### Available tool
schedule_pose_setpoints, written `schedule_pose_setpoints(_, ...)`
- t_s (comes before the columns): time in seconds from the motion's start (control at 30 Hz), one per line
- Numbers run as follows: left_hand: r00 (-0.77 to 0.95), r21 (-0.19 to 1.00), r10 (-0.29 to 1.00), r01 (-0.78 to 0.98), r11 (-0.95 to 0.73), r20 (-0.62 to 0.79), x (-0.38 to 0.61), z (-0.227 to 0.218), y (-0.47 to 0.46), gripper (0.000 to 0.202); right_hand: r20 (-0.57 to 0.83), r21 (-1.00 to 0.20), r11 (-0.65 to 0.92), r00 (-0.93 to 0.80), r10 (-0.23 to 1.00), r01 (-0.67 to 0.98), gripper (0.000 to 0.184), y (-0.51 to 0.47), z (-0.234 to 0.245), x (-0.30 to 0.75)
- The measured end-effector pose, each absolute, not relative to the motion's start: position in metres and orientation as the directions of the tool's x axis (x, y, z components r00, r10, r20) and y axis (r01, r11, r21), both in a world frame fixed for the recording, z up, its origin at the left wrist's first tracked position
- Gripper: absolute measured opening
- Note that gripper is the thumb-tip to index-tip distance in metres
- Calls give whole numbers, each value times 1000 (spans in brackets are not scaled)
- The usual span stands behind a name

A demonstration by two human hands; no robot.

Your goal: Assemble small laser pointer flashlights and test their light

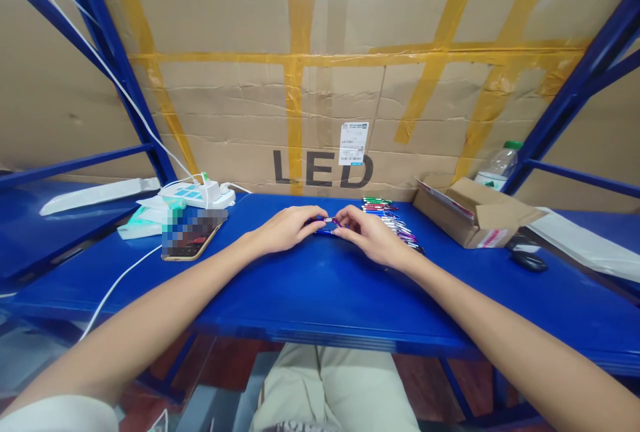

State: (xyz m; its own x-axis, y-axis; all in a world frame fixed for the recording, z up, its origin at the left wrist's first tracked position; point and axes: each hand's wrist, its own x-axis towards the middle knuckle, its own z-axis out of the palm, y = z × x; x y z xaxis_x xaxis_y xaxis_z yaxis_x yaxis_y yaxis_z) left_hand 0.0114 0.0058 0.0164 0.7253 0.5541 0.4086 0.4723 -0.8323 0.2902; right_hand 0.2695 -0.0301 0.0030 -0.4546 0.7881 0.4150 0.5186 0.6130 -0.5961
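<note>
Over the middle of the blue table, my left hand (pixel 294 227) and my right hand (pixel 367 233) meet fingertip to fingertip. Between them is a dark purplish pen (pixel 330 221) with a silver part, pinched at both ends; the fingers cover much of it. Just below it a blue pen (pixel 325 232) shows; whether it lies on the table or touches my fingers I cannot tell. Behind and to the right of my right hand lies a row of pens (pixel 387 211) in green, red, blue, silver, purple and black, partly hidden by that hand.
On the left are a phone (pixel 195 239), a white power strip (pixel 213 194) with cables and a pale green packet (pixel 150 217). An open cardboard box (pixel 473 209), a black mouse (pixel 529 261) and a plastic bottle (pixel 500 164) stand right. A large carton (pixel 225 119) walls the back.
</note>
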Motion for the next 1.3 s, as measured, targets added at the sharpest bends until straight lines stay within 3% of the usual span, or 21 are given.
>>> schedule_pose_setpoints(0.33,716,251,565,507,-824,410,10,18,5,33,418,-644,598,-436,797,477,26,-28,5,271)
schedule_pose_setpoints(0.67,713,261,554,489,-832,430,10,16,6,31,298,-845,447,-436,850,294,38,-19,0,276)
schedule_pose_setpoints(1.0,698,257,589,531,-807,407,9,19,6,30,322,-758,496,-419,849,423,34,-19,0,277)
schedule_pose_setpoints(1.3,736,253,540,477,-842,409,9,17,6,35,304,-777,492,-450,840,393,34,-24,5,277)
